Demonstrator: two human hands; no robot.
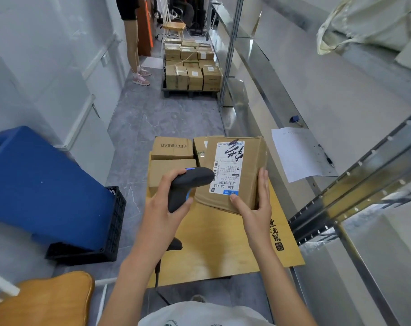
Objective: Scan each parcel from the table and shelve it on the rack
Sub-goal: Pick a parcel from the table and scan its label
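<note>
Landmark: the table [213,260], a wooden top with a flat cardboard sheet lying on it.
Left hand [163,214]: closed around the grip of a black scanner [188,184], just above the table's near-left part; the scanner's nose points at the label.
Right hand [256,201]: grasping the parcel [232,175] by its near-right corner, thumb on the top face, fingers along the right side.
Parcel: a brown carton tilted up over the table's middle, with a white shipping label [226,168] facing up.
Other boxes [172,156]: two cartons stacked at the table's far-left corner, touching the held parcel's left side.
Blue panel [42,184]: left of the table, leaning in a black crate [112,227].
Rack [329,147]: metal shelving right of the table, with a paper sheet [298,154] on one shelf.
Pallet of cartons [192,71]: well beyond the table, down the aisle.
Person standing [134,43]: beyond the table, left of the pallet.
</note>
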